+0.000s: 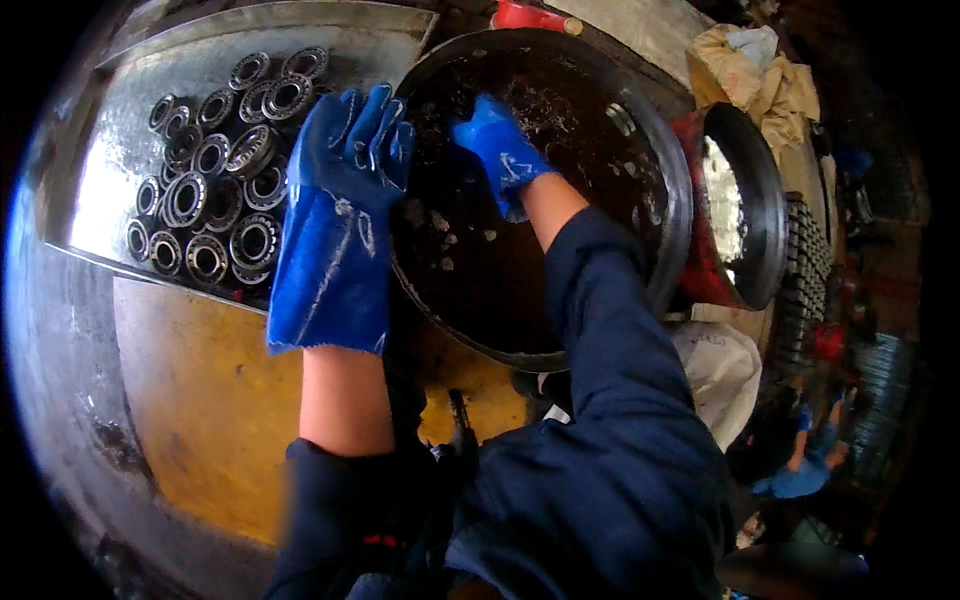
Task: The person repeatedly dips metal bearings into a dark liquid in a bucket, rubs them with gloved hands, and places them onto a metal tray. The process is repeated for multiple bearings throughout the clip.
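Observation:
My left hand [350,150], in a long blue rubber glove, hovers between the metal tray [255,30] and the round drum [680,210]. Its fingers stretch out and nothing shows in them. Several greasy roller bearings [185,200] lie on the tray beside it, some overlapping, and the glove hides part of the nearest ones. Over the dark liquid inside the drum is my right hand [492,140], gloved in the same blue. Its fingers are curled in, and whatever they may hold is hidden. Glints and pale flecks show on the liquid.
A second, red drum [745,205] with a dark rim stands right of the large one. Beyond it are brown crumpled bags [755,80] and stacked metal parts [803,260]. A white sack [720,370] sits below. Another person in blue [805,465] is at lower right.

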Demonstrator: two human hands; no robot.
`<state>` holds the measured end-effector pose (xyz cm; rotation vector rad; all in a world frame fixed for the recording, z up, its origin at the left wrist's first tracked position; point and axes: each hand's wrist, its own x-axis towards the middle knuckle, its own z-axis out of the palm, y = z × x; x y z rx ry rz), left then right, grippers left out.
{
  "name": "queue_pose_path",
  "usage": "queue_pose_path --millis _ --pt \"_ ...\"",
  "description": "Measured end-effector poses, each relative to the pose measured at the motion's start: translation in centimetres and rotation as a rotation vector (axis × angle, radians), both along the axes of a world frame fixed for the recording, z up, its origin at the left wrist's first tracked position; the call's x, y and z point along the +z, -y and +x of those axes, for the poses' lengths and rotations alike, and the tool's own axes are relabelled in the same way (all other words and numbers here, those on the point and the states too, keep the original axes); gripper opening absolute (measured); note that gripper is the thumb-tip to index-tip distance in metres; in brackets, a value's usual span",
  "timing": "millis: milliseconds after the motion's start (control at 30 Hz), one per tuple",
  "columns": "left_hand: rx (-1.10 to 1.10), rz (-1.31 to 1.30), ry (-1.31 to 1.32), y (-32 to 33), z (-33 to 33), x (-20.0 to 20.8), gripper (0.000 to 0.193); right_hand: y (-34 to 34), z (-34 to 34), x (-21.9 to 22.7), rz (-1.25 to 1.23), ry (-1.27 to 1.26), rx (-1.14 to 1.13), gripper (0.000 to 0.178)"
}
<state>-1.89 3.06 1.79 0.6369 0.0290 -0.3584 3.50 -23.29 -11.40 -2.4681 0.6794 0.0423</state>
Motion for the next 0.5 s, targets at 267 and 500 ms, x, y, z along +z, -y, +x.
queue_pose_path --millis 267,500 --pt "-0.012 -0.045 -0.048 -0.6 0.0 0.4 0.05 -0.7 3.2 0.0 -0.227 -0.174 0.116 0.035" --pt "-0.077 -0.117 -0.09 0.4 0.0 0.6 0.05 0.2 4.1 -0.6 -0.37 -0.287 0.115 0.034"
